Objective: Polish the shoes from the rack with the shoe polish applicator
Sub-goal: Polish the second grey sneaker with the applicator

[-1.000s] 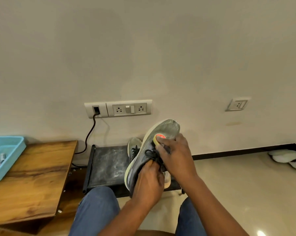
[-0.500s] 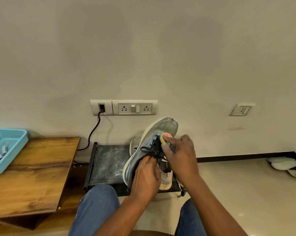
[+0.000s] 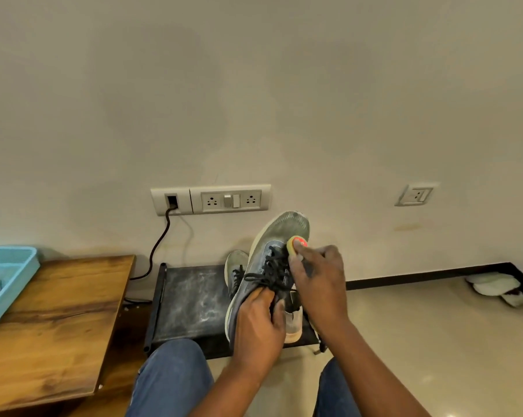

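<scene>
Applicator (image 3: 297,244) has slid toward the toe of the grey shoe (image 3: 272,260) since before; your right hand (image 3: 319,276) pinches it, your left hand (image 3: 258,319) still grips the heel.

Left hand (image 3: 258,323) gripped the heel end of a grey sneaker (image 3: 272,266), toe tipped up toward the wall. Right hand (image 3: 317,281) pinched a round yellow-and-red applicator (image 3: 296,245) against the upper by the laces. Second sneaker (image 3: 235,267) sat on the black rack (image 3: 191,299) behind.
</scene>
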